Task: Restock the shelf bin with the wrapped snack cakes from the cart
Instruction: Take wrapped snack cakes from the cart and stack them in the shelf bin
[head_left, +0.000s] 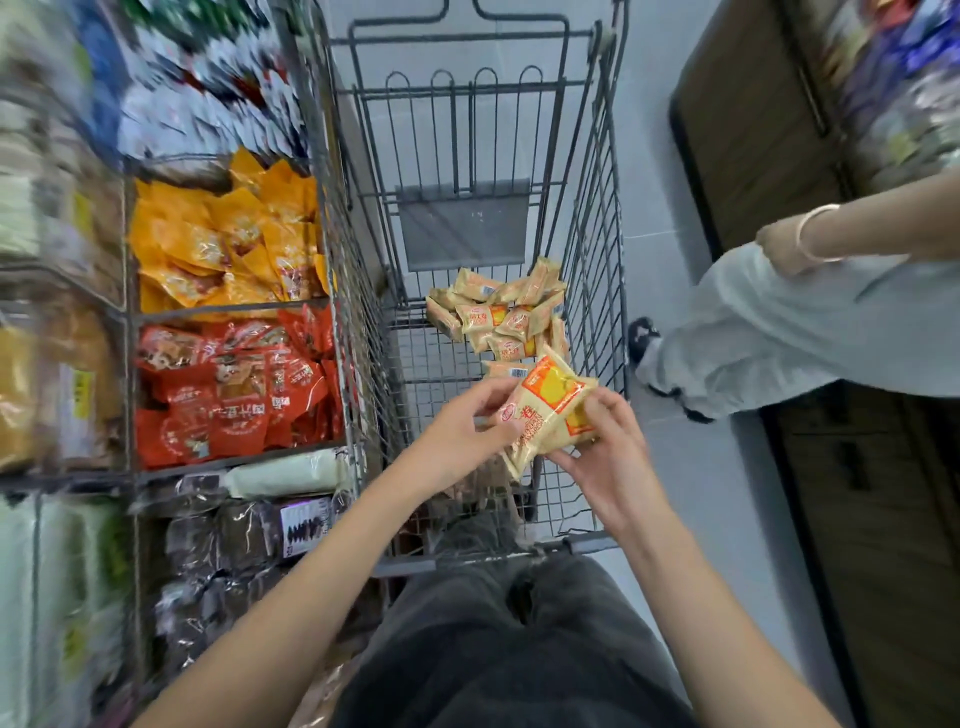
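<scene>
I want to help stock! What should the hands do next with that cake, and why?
Probably carry the cake left to the shelf. Both the left hand and right hand already hold it above the cart, and more cakes wait inside.

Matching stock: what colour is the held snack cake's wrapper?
Pale yellow with orange-red panels, on the snack cake; head view.

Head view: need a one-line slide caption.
Both hands, left hand and right hand, hold a wrapped snack cake above the cart; more cakes lie inside.
</scene>
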